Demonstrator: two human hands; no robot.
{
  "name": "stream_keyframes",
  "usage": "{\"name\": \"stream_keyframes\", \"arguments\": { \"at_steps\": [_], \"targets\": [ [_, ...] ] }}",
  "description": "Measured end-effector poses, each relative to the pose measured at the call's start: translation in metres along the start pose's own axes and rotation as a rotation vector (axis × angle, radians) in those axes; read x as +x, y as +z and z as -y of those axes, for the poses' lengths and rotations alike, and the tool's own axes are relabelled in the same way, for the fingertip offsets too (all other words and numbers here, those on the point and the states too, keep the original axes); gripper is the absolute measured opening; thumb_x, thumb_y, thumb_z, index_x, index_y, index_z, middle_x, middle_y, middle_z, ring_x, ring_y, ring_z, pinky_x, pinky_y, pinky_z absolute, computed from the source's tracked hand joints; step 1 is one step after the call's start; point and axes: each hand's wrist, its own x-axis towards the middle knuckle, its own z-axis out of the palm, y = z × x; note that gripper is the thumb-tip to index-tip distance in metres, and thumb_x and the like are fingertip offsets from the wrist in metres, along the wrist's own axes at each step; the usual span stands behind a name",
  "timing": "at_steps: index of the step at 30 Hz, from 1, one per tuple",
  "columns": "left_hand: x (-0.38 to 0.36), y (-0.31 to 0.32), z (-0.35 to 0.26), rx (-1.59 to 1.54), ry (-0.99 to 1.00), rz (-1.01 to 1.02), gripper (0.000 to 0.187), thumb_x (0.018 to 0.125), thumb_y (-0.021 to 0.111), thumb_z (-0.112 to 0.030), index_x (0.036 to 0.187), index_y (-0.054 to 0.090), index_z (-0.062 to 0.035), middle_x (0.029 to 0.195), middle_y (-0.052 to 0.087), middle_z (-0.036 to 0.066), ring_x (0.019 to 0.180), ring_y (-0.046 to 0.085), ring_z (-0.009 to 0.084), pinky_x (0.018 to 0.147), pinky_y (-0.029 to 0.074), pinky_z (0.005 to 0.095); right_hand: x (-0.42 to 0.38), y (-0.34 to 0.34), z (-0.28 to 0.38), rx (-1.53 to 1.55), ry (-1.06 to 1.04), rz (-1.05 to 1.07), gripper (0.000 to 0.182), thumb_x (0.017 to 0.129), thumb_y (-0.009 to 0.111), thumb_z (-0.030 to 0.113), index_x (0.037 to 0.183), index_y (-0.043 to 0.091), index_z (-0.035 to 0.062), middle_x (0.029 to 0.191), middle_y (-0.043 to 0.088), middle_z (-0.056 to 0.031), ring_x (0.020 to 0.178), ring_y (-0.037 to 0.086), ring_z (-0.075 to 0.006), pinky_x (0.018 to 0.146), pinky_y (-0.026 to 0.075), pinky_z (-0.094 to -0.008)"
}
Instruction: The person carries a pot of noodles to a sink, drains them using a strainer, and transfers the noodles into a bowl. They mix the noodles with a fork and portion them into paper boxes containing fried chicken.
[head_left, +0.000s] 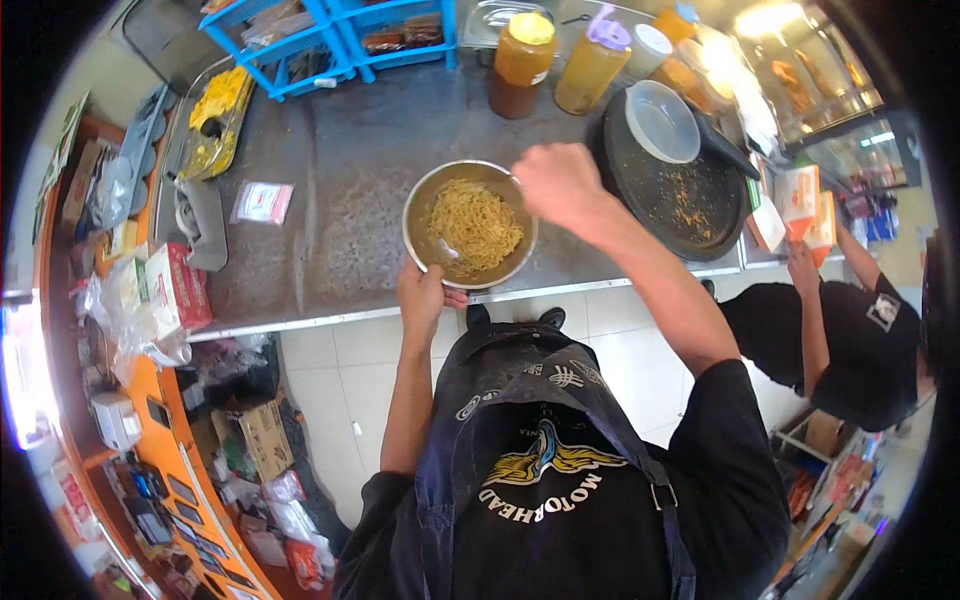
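Two hands at a metal bowl (420, 205) of noodles (478, 226): left hand (422, 292) gripping its rim, right hand (556, 183) closed above, grip contents indiscernible.

Steel desk (330, 190) over a white tiled floor (340, 380); blue plastic crates (330, 40) at far left, an orange shelf (175, 420) crowded with packets along the left; bright light at far right.

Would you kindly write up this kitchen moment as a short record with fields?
setting: steel counter
left hand: grips the near rim of the metal bowl
right hand: over the bowl's far rim; what it holds is hidden
bowl contents: yellow noodles
beside bowl: round dark pan with crumbs, two sauce bottles
nearby: another person in black
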Motion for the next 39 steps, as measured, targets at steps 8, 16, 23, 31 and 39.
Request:
{"name": "stream_keyframes", "arguments": {
  "at_steps": [8,16,23,31,39],
  "targets": [
    [-0.02,0.02,0.006,0.116,0.094,0.036,0.067,0.082,0.037,0.004,0.142,0.011,-0.0047,0.069,0.06,0.018,0.044,0.059,0.0203,0.038,0.051,0.0305,-0.033,0.061,0.027,0.254,0.156,0.018,0.013,0.072,0.058,0.013,0.07,0.067,0.003,0.071,0.065,-0.0168,0.065,0.065,-0.0296,0.06,0.051,-0.0404],
    [-0.017,0.007,0.018,0.135,0.034,0.091,0.062,0.084,0.035,0.004,0.141,0.012,-0.0038,0.079,0.062,0.02,0.049,0.062,0.0217,0.042,0.054,0.0307,-0.044,0.099,0.0,1.174,0.21,-0.068,0.019,0.079,0.065,0.018,0.073,0.068,0.0001,0.062,0.063,-0.0124,0.054,0.057,-0.0159,0.053,0.044,-0.0312],
    [-0.008,-0.001,0.012,-0.02,-0.038,0.068,0.028,0.084,0.04,-0.002,0.112,0.04,0.003,0.074,0.061,0.02,0.049,0.06,0.0225,0.041,0.052,0.0308,-0.073,0.002,-0.036,1.116,0.116,-0.274,0.021,0.083,0.065,0.016,0.073,0.064,-0.0017,0.05,0.047,-0.0008,0.049,0.037,-0.0049,0.044,0.031,-0.0245],
    [-0.008,0.005,0.002,0.027,0.0,0.113,0.033,0.083,0.04,-0.003,0.116,0.04,-0.0003,0.066,0.06,0.018,0.044,0.059,0.0213,0.037,0.051,0.03,-0.026,0.043,0.041,0.296,0.265,-0.011,0.016,0.077,0.058,0.014,0.076,0.067,0.0012,0.074,0.064,-0.0191,0.066,0.065,-0.0325,0.062,0.052,-0.0416],
    [0.007,-0.021,-0.018,0.15,0.036,0.162,0.035,0.079,0.04,-0.002,0.113,0.046,-0.0008,0.062,0.06,0.016,0.04,0.057,0.0189,0.033,0.048,0.0274,-0.021,0.043,0.007,0.108,0.071,0.1,0.015,0.074,0.059,0.016,0.077,0.068,0.0046,0.084,0.065,-0.0175,0.079,0.066,-0.0293,0.069,0.053,-0.0406]
  ]
}}
